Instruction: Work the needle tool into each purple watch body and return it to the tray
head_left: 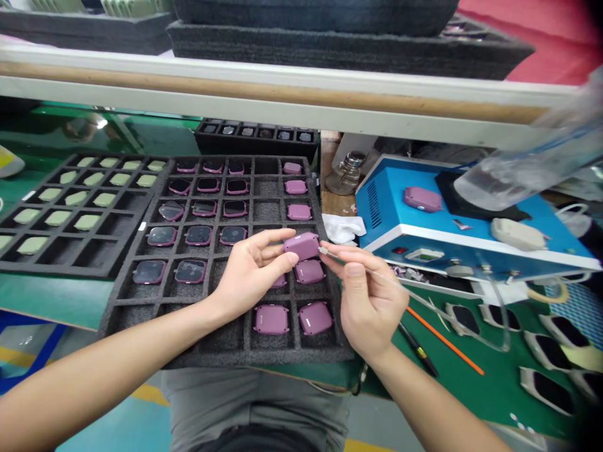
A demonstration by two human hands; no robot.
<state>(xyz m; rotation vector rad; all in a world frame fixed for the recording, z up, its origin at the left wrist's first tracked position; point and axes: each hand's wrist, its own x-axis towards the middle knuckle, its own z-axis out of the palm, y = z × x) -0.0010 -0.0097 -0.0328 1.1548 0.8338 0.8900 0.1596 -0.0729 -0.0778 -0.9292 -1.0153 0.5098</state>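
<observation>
Closest to you runs a white shelf edge point(282, 94). Your left hand point(249, 270) has a closed grip on a purple case point(301, 246), held between thumb and fingers. Your right hand point(370, 301) has a closed pinch grip on a thin nozzle point(332, 254), its tip right at the case's edge, with a clear tube point(424, 307) running off from it. Below the grip, more purple cases point(309, 272) sit in compartments of a black foam tray point(235, 358). Left of it, a second tray point(70, 267) holds pale green pieces point(87, 201). Right of the grip, a blue machine point(400, 213) stands on the surface point(471, 402), beside a white cloth point(343, 227), with another purple case point(423, 199) on top.
</observation>
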